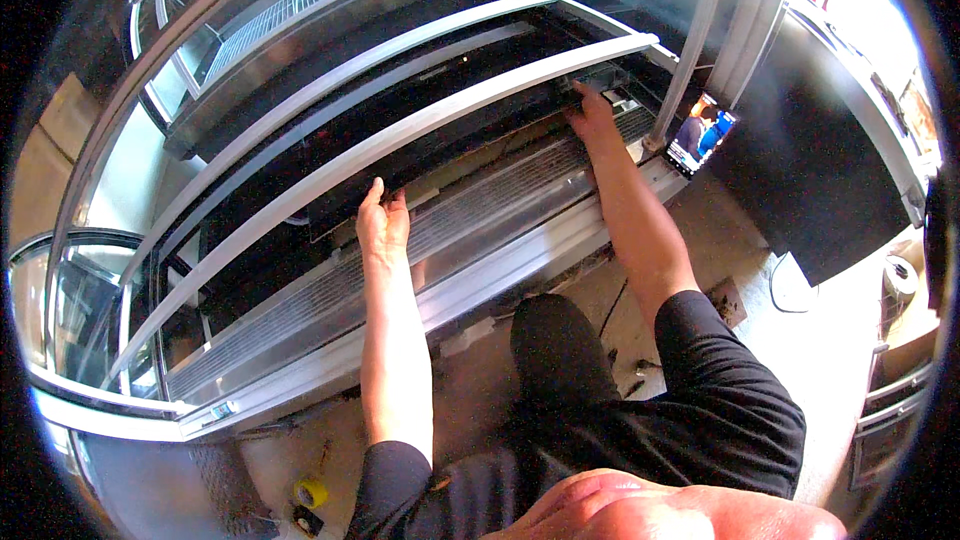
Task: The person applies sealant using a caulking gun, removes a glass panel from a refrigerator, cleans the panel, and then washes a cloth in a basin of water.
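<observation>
Both of my hands reach into the open metal frame of a display case. A long dark panel (455, 143) lies behind the case's pale front bar (400, 130). At the panel's near edge, my left hand (384, 225) is closed, its thumb up and fingertips partly hidden. Farther right, my right hand (592, 112) grips the same panel near its right end, with some fingers out of sight. Just in front of the panel runs a slotted grille (475, 192), below my hands. Dark shadow hides much of the case's inside.
A lit phone (700, 135) leans by the right upright. Beside it stands a large black panel (810, 140). The white sill (510, 265) crosses in front of my knee. On the floor lies a yellow tape roll (311, 493); cardboard boxes (45, 160) stand at far left.
</observation>
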{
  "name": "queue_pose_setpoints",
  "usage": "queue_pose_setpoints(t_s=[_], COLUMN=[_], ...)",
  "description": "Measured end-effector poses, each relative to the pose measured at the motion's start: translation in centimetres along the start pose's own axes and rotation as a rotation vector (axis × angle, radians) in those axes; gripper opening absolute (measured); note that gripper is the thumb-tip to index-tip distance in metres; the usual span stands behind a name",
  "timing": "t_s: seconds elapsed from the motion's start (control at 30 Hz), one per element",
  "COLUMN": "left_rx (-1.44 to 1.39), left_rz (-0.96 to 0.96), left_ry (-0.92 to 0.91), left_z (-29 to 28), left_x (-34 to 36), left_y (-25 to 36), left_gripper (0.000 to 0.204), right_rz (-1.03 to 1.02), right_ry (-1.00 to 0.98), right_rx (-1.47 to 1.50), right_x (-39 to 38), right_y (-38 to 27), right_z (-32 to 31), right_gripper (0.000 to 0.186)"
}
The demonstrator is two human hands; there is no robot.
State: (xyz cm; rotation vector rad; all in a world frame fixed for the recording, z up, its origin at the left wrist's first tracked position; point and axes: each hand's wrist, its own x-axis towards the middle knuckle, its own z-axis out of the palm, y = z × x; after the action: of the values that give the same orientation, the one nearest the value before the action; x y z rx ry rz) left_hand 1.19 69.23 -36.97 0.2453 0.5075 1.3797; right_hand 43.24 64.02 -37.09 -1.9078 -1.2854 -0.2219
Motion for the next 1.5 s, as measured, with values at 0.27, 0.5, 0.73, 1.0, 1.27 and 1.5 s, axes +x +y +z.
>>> queue_pose_setpoints(t_s=[0.27,0.5,0.73,1.0,1.27,1.5], left_rx=[-0.033,0.008,0.048,-0.018,-0.045,0.362], left_rz=[-0.043,-0.071,-0.096,-0.285,-0.604,-0.796], left_ry=[-0.04,0.001,-0.033,0.009,-0.07,-0.652], left_z=[0.5,-0.6,-1.4,0.5,1.5,3.5], left_x=[-0.2,1.0,1.6,0.2,-4.2,-6.9], left_y=[-1.0,0.6,1.2,-0.3,2.0,-0.3], left_gripper=[0.022,0.025,0.025,0.03,0.048,0.039], right_rz=[0.048,0.249,0.527,0.066,0.401,0.078], right_ry=[-0.174,-0.235,-0.409,-0.268,-0.443,-0.56], right_rx=[-0.089,0.465,1.018,0.395,0.483,0.241], right_x=[0.2,-1.6,-3.2,-1.9,-2.3,-1.0], right_y=[0.3,-4.1,-4.7,3.2,-3.7,-0.8], right_z=[-0.2,-1.1,-0.4,5.0,1.2,2.0], right_gripper=[0.054,0.045,0.031,0.024,0.02,0.021])
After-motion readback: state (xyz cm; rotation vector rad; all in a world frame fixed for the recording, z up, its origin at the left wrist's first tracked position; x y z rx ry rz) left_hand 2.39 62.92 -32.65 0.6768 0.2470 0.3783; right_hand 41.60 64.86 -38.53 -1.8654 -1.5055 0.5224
